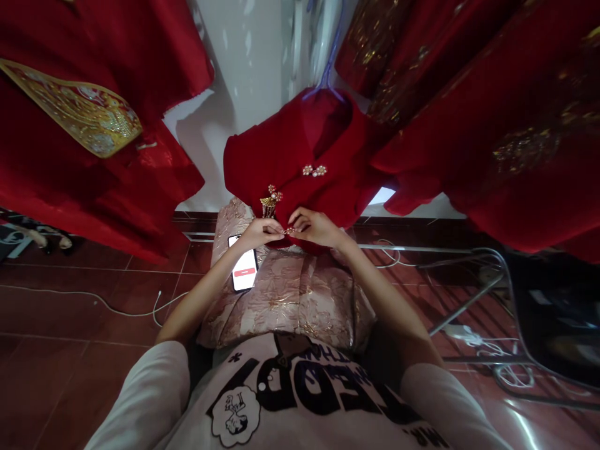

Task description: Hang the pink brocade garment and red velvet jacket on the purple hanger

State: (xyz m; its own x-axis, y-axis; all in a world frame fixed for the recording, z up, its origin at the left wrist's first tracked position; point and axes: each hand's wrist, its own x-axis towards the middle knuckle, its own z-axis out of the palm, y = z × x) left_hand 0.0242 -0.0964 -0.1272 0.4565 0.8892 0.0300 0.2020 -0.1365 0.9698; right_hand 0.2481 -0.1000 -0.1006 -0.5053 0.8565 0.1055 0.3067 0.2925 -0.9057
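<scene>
One shirt (290, 431), two hands (255, 234) (321, 229), fingers (299, 214) pinched on one beaded ornament (289, 231), one garment (272, 150).

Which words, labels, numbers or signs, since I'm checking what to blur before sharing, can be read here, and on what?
"MR." on the shirt, upside down
"TEDD" on the shirt, next letter unclear
Smaller print on the shirt: too warped to read
Phone, red bar: mark too small to read

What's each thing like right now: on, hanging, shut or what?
Left hand: pinching lower clasp
Right hand: pinching it too
Lower clasp: partly covered, can't tell if joined
Upper clasp: looks joined
Phone: face up, screen lit
Red top: on blue hanger
Tassels: hanging
Right-side cable: coiled
</scene>
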